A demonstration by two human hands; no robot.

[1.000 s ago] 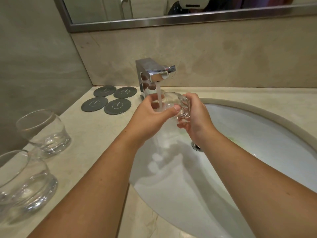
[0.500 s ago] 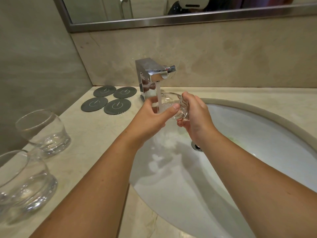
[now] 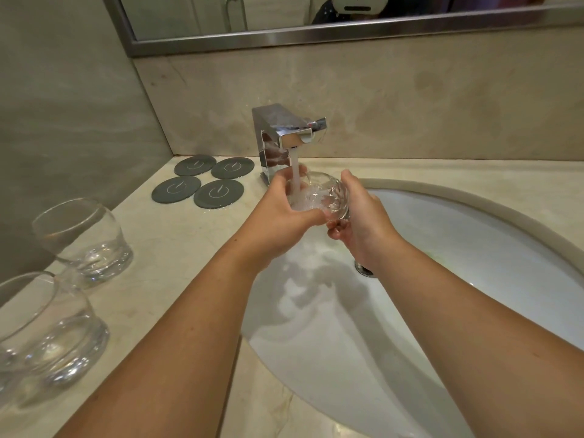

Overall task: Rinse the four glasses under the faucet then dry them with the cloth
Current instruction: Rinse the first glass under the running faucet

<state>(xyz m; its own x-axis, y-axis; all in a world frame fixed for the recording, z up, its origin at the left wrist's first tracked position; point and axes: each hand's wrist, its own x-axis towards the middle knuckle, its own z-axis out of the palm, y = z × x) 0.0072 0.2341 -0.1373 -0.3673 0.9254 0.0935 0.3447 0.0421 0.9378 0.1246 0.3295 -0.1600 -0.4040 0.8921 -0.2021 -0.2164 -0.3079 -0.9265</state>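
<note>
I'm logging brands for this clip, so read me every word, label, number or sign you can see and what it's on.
No readable words or numbers anywhere.
Four dark grey round coasters: each bears a thin white emblem, a ring-like line with a stroke, not lettering.
Square chrome faucet, cut clear glass under the stream, two smooth clear glasses on the counter: no markings visible.

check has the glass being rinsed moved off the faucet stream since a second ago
No. The glass stays under the faucet stream, held by left hand and right hand, no real shift against the spout.
</note>
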